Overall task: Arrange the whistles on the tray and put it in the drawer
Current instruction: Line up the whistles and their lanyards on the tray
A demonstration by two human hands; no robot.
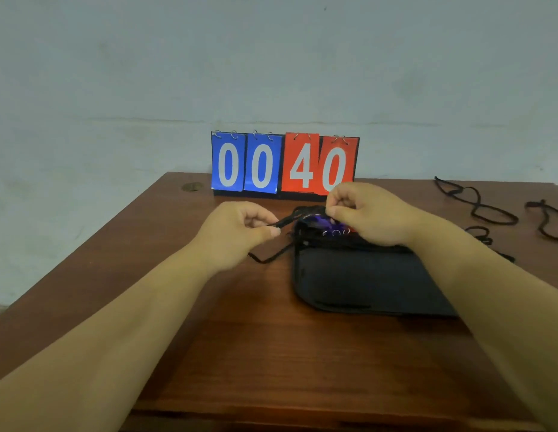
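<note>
We see reddish-brown wood-grain table. Tray dark navy, near black, plain. Whistles at tray's far end show glossy purple-blue, hint of red; details blurred. Cord between our hands black. More black cords at table's right. Scoreboard: two blue cards with white zeros, two red-orange cards with white 4 and 0, silver rings on top. Wall pale grey-blue, faintly smudged.

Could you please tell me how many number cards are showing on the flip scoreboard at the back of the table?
4. On the scoreboard, left to right: blue 0, blue 0, red 4, red 0. Further cards may hang hidden behind these.
</note>
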